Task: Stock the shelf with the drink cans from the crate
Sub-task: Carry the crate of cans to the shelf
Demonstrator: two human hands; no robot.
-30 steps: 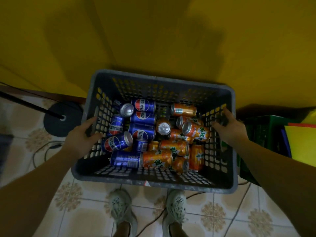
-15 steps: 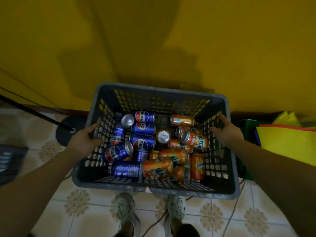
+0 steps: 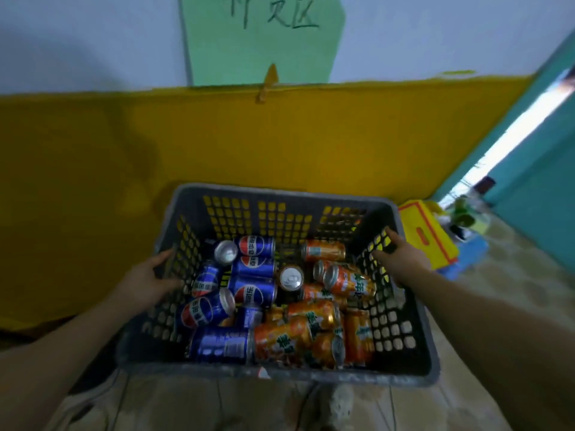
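Observation:
A grey perforated plastic crate (image 3: 281, 373) is held up in front of me, above the floor. My left hand (image 3: 146, 281) grips its left wall and my right hand (image 3: 401, 259) grips its right wall. Inside lie several blue cola cans (image 3: 253, 290) on the left and several orange soda cans (image 3: 281, 340) on the right, mostly on their sides. No shelf is visible.
A yellow and white wall stands straight ahead with a green paper sign (image 3: 261, 35) taped to it. A yellow carton (image 3: 427, 234) and other boxes sit on the floor at the right, beside a teal wall (image 3: 529, 169). My shoes are blurred below the crate.
The crate has risen with both hands on it, and my view has tilted up: the white wall, green sign and teal wall now show. The black stand base at the left is out of sight.

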